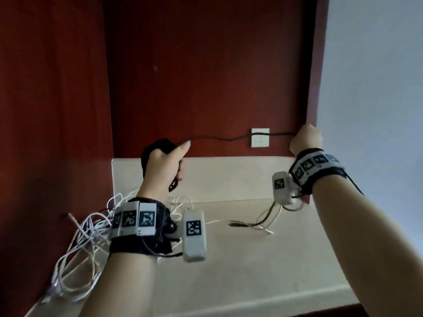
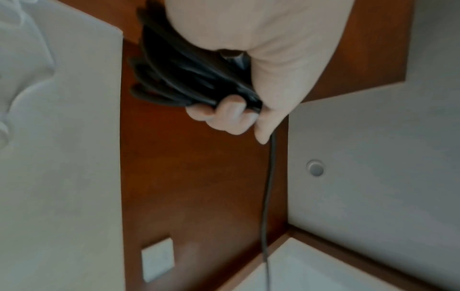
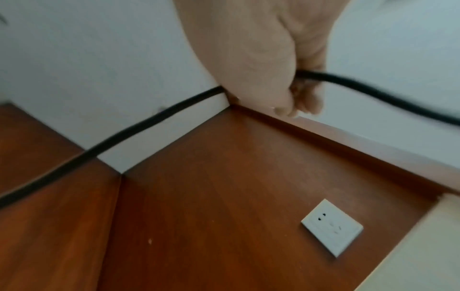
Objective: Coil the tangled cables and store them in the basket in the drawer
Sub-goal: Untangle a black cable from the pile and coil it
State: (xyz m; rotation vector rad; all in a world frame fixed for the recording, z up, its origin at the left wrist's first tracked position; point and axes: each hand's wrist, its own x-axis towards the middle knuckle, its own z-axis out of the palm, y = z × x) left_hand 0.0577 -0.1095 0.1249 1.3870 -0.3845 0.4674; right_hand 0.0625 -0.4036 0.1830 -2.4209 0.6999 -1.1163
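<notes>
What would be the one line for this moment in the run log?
left hand: grips coiled black cable | right hand: holds cable's free length | span: stretched between hands | white cables: tangled on counter

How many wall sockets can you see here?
1. The white wall socket sits low on the red-brown back panel, just above the cream counter, between the two hands; the stretched black cable crosses in front of it. Others may be out of view.

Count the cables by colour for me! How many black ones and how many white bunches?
Black cable, stretched between left hand and right hand: 1
White cable bunch on the counter: 1; its separate cables cannot be told apart
Thin loose cables under the right wrist: blurred, uncounted
Total: 2
</notes>
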